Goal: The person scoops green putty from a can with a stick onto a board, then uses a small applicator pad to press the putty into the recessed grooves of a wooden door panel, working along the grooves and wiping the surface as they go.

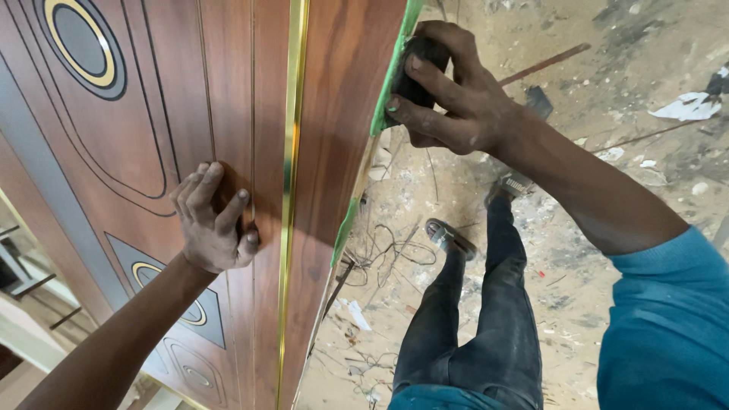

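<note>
The dark block (pixel 416 80), small and black, sits pressed against the outer edge of the wood-grain door (pixel 334 152), right where a strip of green tape (pixel 389 83) runs down that edge. The right hand (pixel 456 99) grasps it, thumb across the face nearest the camera and the other fingers (pixel 444 34) curled over the top, so the grip is closed around the block rather than loose. What the block is, a sanding pad or some other rubbing tool, cannot be told from here. To work the edge well, I judge the block should stay flat on the narrow edge and not rock onto the finished face, with even pressure and strokes running along the tape line so the tape does not lift further; lower down the green tape (pixel 345 228) already stands away from the door. The left hand (pixel 216 220) lies open and spread on the door's front face, fingers released and gripping nothing, just beside the gold trim strip (pixel 291 190); it looks to be steadying the panel, and it should press firmly so the door does not flex. Below, the person's dark trousers (pixel 486 319) and shoes (pixel 448 235) stand on a dusty floor (pixel 607 167) littered with loose wire (pixel 387 250) and paper scraps (pixel 687 106), a tripping risk.
</note>
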